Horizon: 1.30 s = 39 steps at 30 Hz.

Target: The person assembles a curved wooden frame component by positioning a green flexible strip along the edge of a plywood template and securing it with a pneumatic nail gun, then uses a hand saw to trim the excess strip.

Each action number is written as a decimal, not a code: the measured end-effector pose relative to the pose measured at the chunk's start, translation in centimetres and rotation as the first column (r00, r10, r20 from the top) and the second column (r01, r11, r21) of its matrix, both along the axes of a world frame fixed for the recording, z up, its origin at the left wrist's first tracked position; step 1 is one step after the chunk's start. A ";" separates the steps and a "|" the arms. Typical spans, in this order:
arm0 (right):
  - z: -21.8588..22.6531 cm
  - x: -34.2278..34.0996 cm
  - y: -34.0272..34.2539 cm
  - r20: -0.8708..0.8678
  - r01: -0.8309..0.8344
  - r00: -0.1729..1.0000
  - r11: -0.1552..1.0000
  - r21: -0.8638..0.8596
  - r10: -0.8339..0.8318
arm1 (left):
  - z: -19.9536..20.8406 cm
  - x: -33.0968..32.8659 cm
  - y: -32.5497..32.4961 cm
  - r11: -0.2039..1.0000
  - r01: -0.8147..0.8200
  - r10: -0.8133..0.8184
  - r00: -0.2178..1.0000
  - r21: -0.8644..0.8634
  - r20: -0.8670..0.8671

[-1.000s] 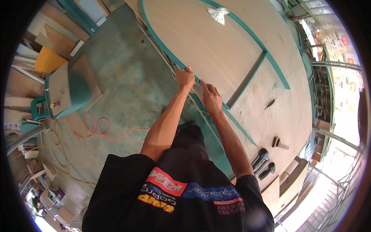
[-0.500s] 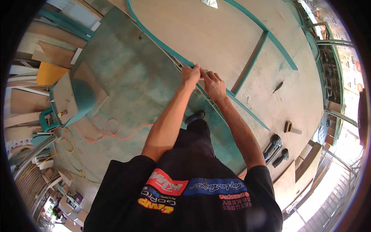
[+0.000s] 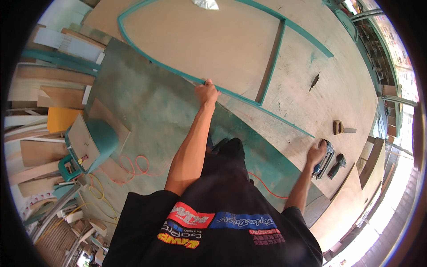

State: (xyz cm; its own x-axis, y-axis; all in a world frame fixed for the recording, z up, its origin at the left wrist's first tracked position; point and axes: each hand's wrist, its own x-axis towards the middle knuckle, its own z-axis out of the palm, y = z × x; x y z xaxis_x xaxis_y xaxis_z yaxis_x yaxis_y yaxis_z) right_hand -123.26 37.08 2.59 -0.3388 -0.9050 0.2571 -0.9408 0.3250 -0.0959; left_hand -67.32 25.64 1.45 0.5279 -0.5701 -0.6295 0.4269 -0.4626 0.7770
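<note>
A teal wooden frame (image 3: 165,67), shaped like a pointed arch with a crosspiece (image 3: 272,62), lies on the wide plywood worktop. My left hand (image 3: 207,92) is closed round its near edge strip, thumb on top. To the right, my right hand (image 3: 316,153) is closed over a black and blue nail gun (image 3: 328,155) resting on the worktop. The fingers on its far side are partly hidden. Just right of it lies a smaller black power tool (image 3: 337,166). Farther back is a wooden-handled tool (image 3: 339,127) with a short metal blade.
A dark toothed blade (image 3: 314,81) shows in the worktop. Something silvery (image 3: 206,4) sits inside the frame's far end. Down on the floor, left, are a teal stool (image 3: 70,168), a coiled orange hose (image 3: 141,164) and stacked boards (image 3: 53,98). A red hose (image 3: 269,191) runs beside my right arm.
My right hand has left the frame edge and moved right onto the nail gun. My left hand still grips the frame, which appears shifted left and turned slightly in view.
</note>
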 end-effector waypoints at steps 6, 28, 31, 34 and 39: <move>-1.5 -12.3 3.7 -0.026 0.383 0.920 0.880 0.282 -0.392 | 1.2 -0.3 0.2 0.998 0.050 -0.050 0.999 0.022 -0.019; 6.2 6.4 9.3 0.299 0.596 0.752 0.800 0.075 -0.588 | -0.8 2.2 -0.1 0.990 0.117 -0.125 0.986 -0.073 -0.108; 6.5 16.5 13.2 0.787 0.685 0.518 0.714 -0.146 -0.336 | 0.0 1.7 -0.2 0.997 0.080 -0.077 0.992 0.024 -0.096; 5.8 30.0 15.4 0.992 0.740 0.126 0.664 -0.108 0.021 | 1.4 1.1 -0.1 0.992 0.099 -0.088 0.989 0.084 -0.122; 0.5 48.9 13.0 0.857 0.691 -0.457 0.701 0.175 0.237 | 2.5 0.3 -0.1 0.982 0.135 -0.126 0.989 0.129 -0.081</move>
